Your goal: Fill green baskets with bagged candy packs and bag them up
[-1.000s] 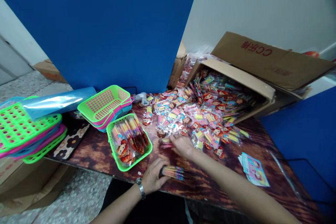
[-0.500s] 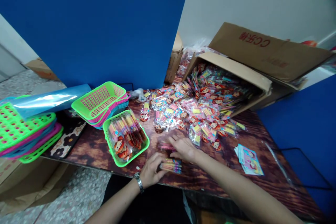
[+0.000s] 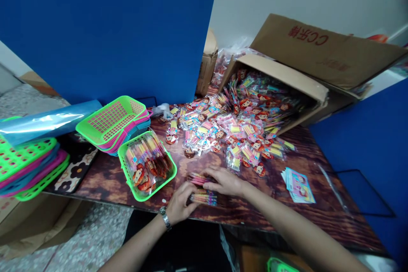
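At the near edge of the table, my left hand (image 3: 181, 204), with a metal watch on its wrist, is curled against the left end of a small stack of clear packets (image 3: 205, 198) with yellow and multicoloured ends. My right hand (image 3: 223, 181) closes over the right side of a second bunch with pink ends (image 3: 196, 178), just behind the first. Fingers partly hide both bunches. Left of my hands, a green basket (image 3: 174, 169) holds similar packets in a neat row, printed with red-haired doll figures.
Many loose packets (image 3: 204, 129) spill from a tipped cardboard box (image 3: 287, 70) at the back right. Nested baskets (image 3: 83, 127) and perforated plastic pieces (image 3: 28, 161) stand left, near a blue film roll (image 3: 54, 119). Printed cards (image 3: 299, 185) lie right. A blue panel (image 3: 111, 29) rises behind.
The view has shifted slightly, so most things appear a little further left. Both hands stay at the packets, the right hand's fingers drawn closer around the pink-ended bunch.
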Available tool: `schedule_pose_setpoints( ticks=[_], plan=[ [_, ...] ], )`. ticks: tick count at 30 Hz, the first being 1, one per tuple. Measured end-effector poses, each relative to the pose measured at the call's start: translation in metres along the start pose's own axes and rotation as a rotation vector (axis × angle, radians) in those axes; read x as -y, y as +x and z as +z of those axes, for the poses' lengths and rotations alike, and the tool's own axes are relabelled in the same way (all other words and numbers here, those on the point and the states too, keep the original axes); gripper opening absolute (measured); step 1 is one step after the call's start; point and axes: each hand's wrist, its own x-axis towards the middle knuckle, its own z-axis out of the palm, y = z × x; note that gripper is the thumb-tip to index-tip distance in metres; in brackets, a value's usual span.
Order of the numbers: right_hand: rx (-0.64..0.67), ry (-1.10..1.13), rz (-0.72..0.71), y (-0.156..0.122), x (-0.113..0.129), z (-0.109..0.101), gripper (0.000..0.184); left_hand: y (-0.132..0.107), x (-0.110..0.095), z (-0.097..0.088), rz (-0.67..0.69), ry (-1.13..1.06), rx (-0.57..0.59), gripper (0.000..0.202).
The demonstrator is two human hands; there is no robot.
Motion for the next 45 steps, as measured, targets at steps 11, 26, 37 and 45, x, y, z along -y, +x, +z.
schedule_pose_setpoints(
  ticks=[11,26,37,45],
  plan=[
    [0.071,0.414,0.007,0.014,-0.015,-0.004,0.035,0.000,0.001,0.000,0.008,0.004,-0.001,0.015],
    [0.055,-0.024,0.050,0.000,-0.005,-0.004,0.037,-0.001,0.003,0.002,-0.001,0.045,-0.015,0.017],
    [0.026,-0.004,0.017,-0.006,-0.005,0.001,0.030,-0.003,0.001,0.004,0.000,0.239,-0.144,0.019],
    [0.009,0.038,0.072,-0.011,-0.011,-0.015,0.029,-0.003,0.010,0.002,-0.046,0.072,-0.001,0.014]
  ],
)
